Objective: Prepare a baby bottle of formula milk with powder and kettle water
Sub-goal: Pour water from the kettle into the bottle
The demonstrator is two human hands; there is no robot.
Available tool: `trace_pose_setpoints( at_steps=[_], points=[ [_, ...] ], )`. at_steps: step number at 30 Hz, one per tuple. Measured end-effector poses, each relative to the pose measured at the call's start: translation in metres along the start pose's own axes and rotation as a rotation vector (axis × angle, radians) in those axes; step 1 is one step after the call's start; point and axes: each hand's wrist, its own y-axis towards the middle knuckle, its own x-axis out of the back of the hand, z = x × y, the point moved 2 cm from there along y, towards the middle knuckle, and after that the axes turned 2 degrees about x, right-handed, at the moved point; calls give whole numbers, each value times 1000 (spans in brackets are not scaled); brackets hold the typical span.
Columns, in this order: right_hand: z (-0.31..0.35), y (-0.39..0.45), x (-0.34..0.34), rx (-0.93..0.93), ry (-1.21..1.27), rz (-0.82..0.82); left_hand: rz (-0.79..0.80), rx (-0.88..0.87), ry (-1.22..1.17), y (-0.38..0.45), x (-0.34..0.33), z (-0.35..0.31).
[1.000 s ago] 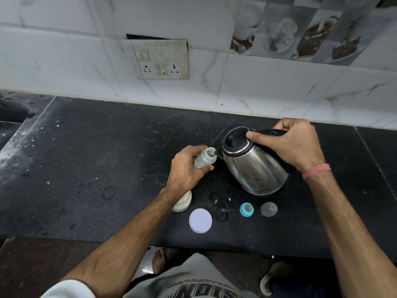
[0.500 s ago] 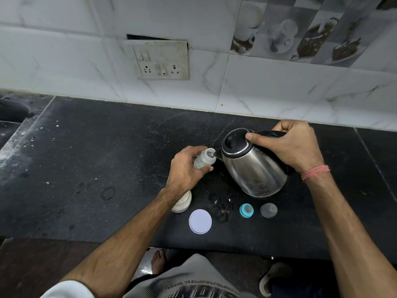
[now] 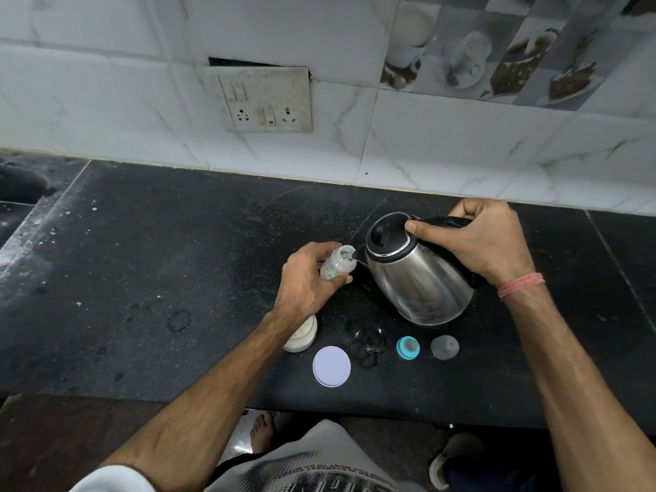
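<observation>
water-pouring step: right hand (image 3: 486, 243) grips tilted kettle (image 3: 419, 275), spout at mouth of bottle (image 3: 337, 266) clasped by left hand (image 3: 305, 282) mid-countertop; next, probably level kettle once bottle looks full enough.

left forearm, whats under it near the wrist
A white jar stands on the counter under the left forearm, only its lower right side showing. Its top and whatever is inside are covered by the arm. Its round lid appears to lie beside it.
</observation>
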Motion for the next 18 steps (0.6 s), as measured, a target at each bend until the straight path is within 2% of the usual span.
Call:
trace_pose_setpoints(
  at_steps=[11,18],
  points=[
    [-14,0,-2,-33,64,3,-7,-6,-25,0,1,-2],
    [-33,-1,-10,-72,239,-11,-12,7,-67,-1,0,-7]
  ],
)
